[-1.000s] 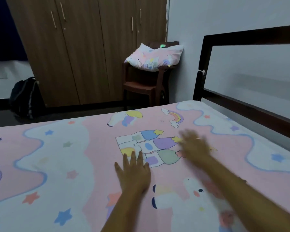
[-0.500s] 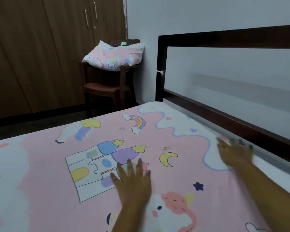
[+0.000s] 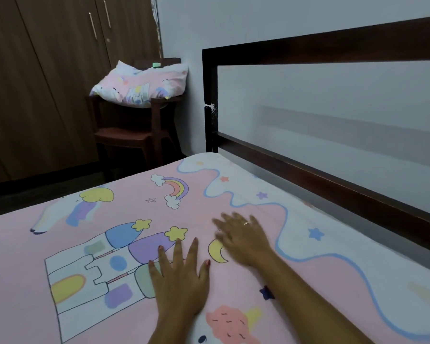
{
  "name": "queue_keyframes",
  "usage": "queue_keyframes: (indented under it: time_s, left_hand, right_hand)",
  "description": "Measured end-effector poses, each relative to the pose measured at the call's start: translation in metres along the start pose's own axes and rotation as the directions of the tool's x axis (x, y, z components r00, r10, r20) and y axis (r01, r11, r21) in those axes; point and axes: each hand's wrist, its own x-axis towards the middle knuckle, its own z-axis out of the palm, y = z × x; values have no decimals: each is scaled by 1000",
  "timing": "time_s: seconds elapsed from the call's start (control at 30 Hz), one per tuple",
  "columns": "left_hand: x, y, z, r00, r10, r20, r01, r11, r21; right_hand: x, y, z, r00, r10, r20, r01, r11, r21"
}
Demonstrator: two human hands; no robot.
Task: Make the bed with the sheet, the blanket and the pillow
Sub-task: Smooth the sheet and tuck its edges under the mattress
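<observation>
A pink sheet (image 3: 60, 244) printed with castles, rainbows and unicorns lies spread flat over the bed. My left hand (image 3: 179, 279) rests palm down on it with fingers apart, over the castle print. My right hand (image 3: 243, 239), blurred and wearing a ring, lies flat on the sheet just right of it, over a yellow moon. Neither hand holds anything. A pillow (image 3: 139, 85) in matching fabric sits on a dark chair (image 3: 127, 135) beyond the bed's far corner. No blanket is in view.
A dark wooden headboard frame (image 3: 308, 53) runs along the bed's right side against a pale wall. Brown wardrobe doors (image 3: 47, 70) stand behind the chair. Dark floor shows between the wardrobe and the bed.
My right hand has swept back from the sheet's edge by the headboard to beside my left hand. My left hand has stayed flat on the sheet. The view has turned right.
</observation>
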Motion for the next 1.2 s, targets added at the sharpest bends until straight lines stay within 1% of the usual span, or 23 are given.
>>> queue_keyframes:
  time_s: [0.07,0.1,0.13,0.17,0.23,0.27,0.3,0.33,0.37,0.4,0.43,0.47,0.5,0.53,0.57,0.6,0.63,0.7,0.77,0.87,1.07,1.13,1.2]
  left_hand:
    - [-3,-2,0,1000,26,-7,-26,1000,-5]
    - [-5,-2,-1,1000,18,-9,-18,999,-34]
    - [-5,-2,-2,1000,11,-23,-12,999,-37]
    - [-5,-2,-3,999,8,-40,-9,999,-34]
    - [-8,-1,-4,999,5,-47,-7,1000,-23]
    - [-10,1,-5,999,2,-49,-3,1000,-24]
    - [-11,3,-7,999,-6,-46,5,1000,-30]
    - [-12,4,-9,999,-10,-38,9,1000,-30]
    - [-14,5,-12,999,-6,-32,5,1000,-25]
    - [-16,6,-14,1000,3,-29,-4,1000,-31]
    - [-19,8,-16,1000,12,-20,-13,999,-40]
    - [-22,10,-17,1000,19,0,-19,998,-53]
    - [-27,13,-19,999,23,31,-21,998,-60]
    - [-34,18,-20,998,28,61,-24,998,-61]
    - [-42,24,-21,995,34,92,-29,998,-59]
    - [-51,29,-21,992,42,117,-35,998,-57]
    - [-60,33,-21,990,49,132,-42,997,-61]
    - [-78,39,-21,986,71,149,-60,995,-77]
    - [-99,40,-24,981,102,167,-92,994,-67]
    - [-134,40,-26,973,135,185,-128,991,-46]
    - [-200,43,-35,957,101,271,-103,995,-6]
    - [-231,44,-38,956,101,274,-111,994,21]
    - [-262,38,-42,954,101,282,-112,994,21]
  right_hand:
    - [-3,43,-8,990,143,-14,-143,988,-50]
    - [-11,67,-13,969,246,-35,-248,966,-75]
    - [-25,94,-20,930,360,-66,-366,925,-102]
    - [-44,122,-28,875,473,-103,-484,866,-127]
    - [-93,162,-42,730,664,-161,-683,716,-144]
    - [-114,168,-50,662,726,-188,-750,643,-157]
    - [-126,165,-54,630,740,-237,-776,605,-177]
    - [-128,152,-55,644,708,-289,-764,620,-180]
    - [-127,132,-55,696,642,-321,-706,694,-143]
    - [-122,105,-53,778,549,-306,-597,798,-86]
    - [-117,73,-49,870,427,-246,-447,894,-31]
    - [-113,41,-43,946,277,-169,-280,960,6]
    - [-112,13,-34,987,138,-87,-135,990,35]
    - [-114,-6,-23,999,32,-19,-31,998,48]
    - [-118,-14,-13,999,-24,31,23,999,40]
    - [-121,-13,-5,998,-35,53,33,999,27]
    - [-121,-5,-1,999,-7,53,6,1000,21]
    - [-120,25,-4,993,119,7,-119,993,14]
    - [-128,61,-13,965,262,-26,-263,965,-16]
    - [-160,107,-24,914,402,-44,-405,911,-75]
    - [-244,155,-55,821,570,27,-557,810,-181]
    - [-270,149,-64,778,627,25,-609,764,-212]
    - [-288,130,-74,752,654,86,-616,743,-263]
